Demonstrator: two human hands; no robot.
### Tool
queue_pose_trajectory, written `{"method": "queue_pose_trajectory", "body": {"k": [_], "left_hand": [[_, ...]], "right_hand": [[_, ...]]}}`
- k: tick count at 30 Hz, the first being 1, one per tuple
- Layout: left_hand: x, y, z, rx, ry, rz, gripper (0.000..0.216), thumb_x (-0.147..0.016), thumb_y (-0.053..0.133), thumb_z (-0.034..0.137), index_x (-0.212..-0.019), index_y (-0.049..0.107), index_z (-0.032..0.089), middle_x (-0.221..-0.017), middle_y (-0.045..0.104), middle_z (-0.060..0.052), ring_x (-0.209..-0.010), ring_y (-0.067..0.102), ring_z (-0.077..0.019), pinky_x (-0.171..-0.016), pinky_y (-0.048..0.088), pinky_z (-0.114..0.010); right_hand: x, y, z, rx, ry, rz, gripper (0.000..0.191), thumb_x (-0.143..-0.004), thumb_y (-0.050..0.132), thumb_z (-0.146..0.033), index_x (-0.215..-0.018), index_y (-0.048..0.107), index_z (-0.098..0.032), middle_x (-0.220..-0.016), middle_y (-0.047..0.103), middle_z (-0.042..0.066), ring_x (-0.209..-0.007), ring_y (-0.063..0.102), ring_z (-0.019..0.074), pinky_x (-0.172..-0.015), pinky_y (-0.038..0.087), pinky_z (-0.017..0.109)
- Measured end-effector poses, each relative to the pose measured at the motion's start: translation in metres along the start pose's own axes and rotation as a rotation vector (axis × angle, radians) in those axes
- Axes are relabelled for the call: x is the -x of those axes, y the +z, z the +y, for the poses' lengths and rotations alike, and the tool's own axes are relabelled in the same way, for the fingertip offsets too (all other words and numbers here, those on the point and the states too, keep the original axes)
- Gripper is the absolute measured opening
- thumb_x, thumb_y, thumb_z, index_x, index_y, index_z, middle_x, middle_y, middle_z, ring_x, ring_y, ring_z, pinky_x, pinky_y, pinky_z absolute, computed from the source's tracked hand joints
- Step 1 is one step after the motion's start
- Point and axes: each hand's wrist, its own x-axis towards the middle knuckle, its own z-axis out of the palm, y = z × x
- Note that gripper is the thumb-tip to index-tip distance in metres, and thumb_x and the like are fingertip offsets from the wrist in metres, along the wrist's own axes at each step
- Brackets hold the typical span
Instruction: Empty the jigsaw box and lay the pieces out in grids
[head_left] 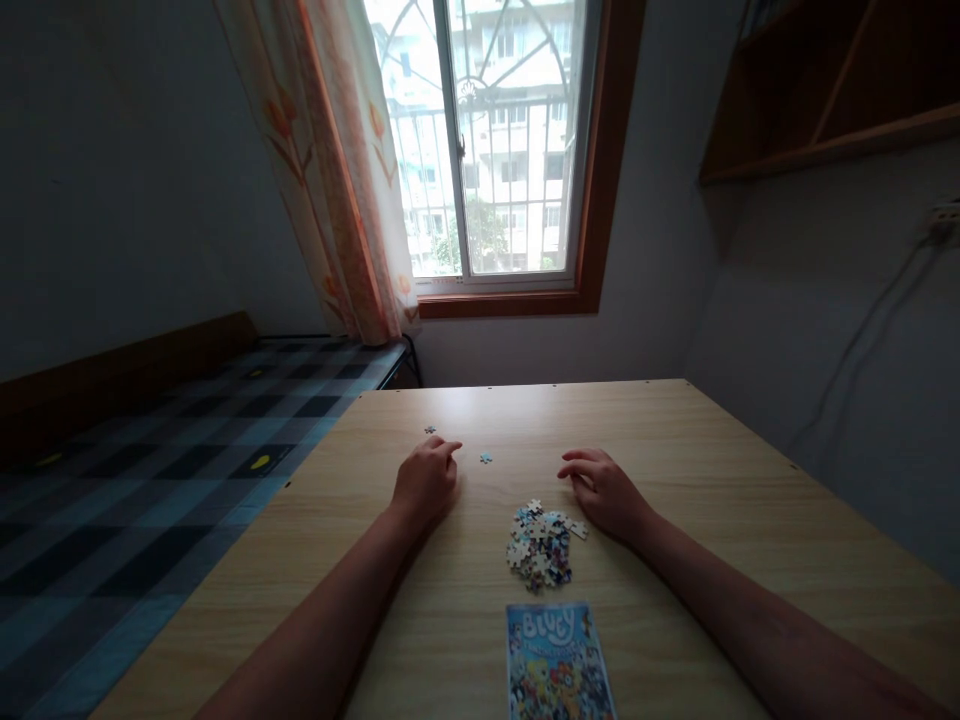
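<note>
A pile of small jigsaw pieces [540,545] lies on the wooden table [712,470] between my forearms. In front of it, at the near edge, lies a blue picture card [559,662] printed with cartoon figures. My left hand [426,478] rests on the table with fingers curled and the forefinger stretched forward, close to a single grey piece [430,430]. A blue piece [486,458] lies just right of that hand. My right hand [604,490] rests beside the pile, fingers bent loosely, nothing seen in it.
A bed with a checked blue and black cover [172,470] stands left of the table. Behind the table are a barred window [495,140] with a curtain [337,170], and a wooden shelf [832,90] on the right wall.
</note>
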Motion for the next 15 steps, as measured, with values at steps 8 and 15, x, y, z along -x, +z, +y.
{"method": "queue_pose_trajectory", "body": {"k": [8,15], "left_hand": [[0.015,0.016,0.054,-0.122,0.236,-0.105,0.031,-0.096,0.049,0.032,-0.115,0.066,0.014,-0.115,0.067,-0.016,-0.108,0.056,-0.0318,-0.09,0.048,-0.046],[0.004,0.012,0.017,-0.154,0.177,-0.114,0.028,-0.096,0.049,0.03,-0.114,0.065,0.016,-0.12,0.066,-0.014,-0.111,0.056,-0.0298,-0.093,0.045,-0.044]], "right_hand": [[0.001,0.001,0.0,0.005,-0.018,-0.01,0.03,-0.083,0.052,-0.007,-0.088,0.077,-0.023,-0.113,0.07,0.008,-0.113,0.06,0.0239,-0.101,0.046,0.042],[0.002,0.002,0.0,-0.019,-0.033,-0.019,0.031,-0.084,0.051,-0.007,-0.088,0.076,-0.023,-0.114,0.069,0.008,-0.113,0.06,0.0239,-0.101,0.047,0.043]]}}
